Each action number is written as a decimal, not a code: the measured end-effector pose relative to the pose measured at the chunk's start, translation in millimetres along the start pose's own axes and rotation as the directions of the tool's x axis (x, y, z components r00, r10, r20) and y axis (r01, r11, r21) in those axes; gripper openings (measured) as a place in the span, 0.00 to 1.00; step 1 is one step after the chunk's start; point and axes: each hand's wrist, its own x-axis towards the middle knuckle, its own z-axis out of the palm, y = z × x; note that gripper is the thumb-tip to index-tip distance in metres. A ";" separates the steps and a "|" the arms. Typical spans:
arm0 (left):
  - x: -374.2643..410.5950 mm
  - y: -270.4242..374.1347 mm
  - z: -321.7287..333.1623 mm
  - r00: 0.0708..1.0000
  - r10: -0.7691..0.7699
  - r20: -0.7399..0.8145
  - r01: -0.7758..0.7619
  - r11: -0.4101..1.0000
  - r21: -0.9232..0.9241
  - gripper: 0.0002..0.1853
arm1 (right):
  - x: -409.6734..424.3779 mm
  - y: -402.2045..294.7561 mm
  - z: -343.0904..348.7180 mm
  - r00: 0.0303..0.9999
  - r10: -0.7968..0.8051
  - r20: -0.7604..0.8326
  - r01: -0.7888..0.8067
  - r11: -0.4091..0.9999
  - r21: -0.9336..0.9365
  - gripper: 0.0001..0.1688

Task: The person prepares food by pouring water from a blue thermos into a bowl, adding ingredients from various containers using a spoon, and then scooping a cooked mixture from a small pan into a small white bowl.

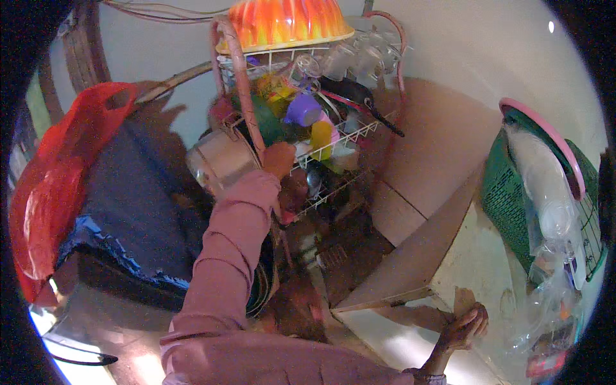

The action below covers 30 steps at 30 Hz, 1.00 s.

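Observation:
My left hand point(278, 161), below a long pink sleeve, is at the lower end of a pink-wrapped post point(243, 91) of a wire dish rack point(356, 132); the fingers are partly hidden, so its grip is unclear. Beside it on the left is a metal pot point(224, 156). A purple cup point(303, 109), a yellow cup point(321, 139) and a black-handled pan point(351, 94) lie in the rack. Clear glasses point(339, 60) and an orange-yellow bowl point(288, 26) are on its top. My right hand point(464, 327) is at the lower right with fingers bent, over a pale surface; whether it holds anything is unclear.
A red plastic bag point(53, 192) and dark blue cloth point(139, 202) hang at the left. At the right stands a green basket point(505, 192) with a pink rim-like ring point(548, 130) and clear plastic bags point(553, 207). A brown board-like panel point(409, 260) slants between rack and pale surface.

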 end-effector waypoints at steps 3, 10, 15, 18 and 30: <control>10.2 -7.3 7.7 0.997 0.078 0.026 -0.077 0.996 -0.048 0.08 | 4.3 -8.6 -5.8 0.995 0.043 0.085 -0.038 0.998 -0.058 0.14; 24.0 -15.1 11.1 0.996 0.086 -0.037 -0.089 0.992 -0.094 0.09 | 14.9 -17.0 -9.2 0.996 -0.066 0.054 0.075 0.981 -0.182 0.16; 16.7 -11.1 7.7 0.989 0.115 -0.097 -0.119 0.992 -0.034 0.08 | 16.1 -18.0 -10.4 0.992 -0.114 0.051 0.122 0.970 -0.209 0.16; 10.1 -9.1 15.6 0.985 0.100 -0.138 -0.104 0.994 -0.022 0.08 | 18.8 -23.6 -11.2 0.993 -0.110 0.052 0.119 0.969 -0.219 0.18; -75.8 67.8 113.3 0.993 -0.119 0.010 0.078 0.587 -0.806 0.16 | 19.5 -26.1 -8.1 0.990 -0.130 0.062 0.142 0.955 -0.260 0.22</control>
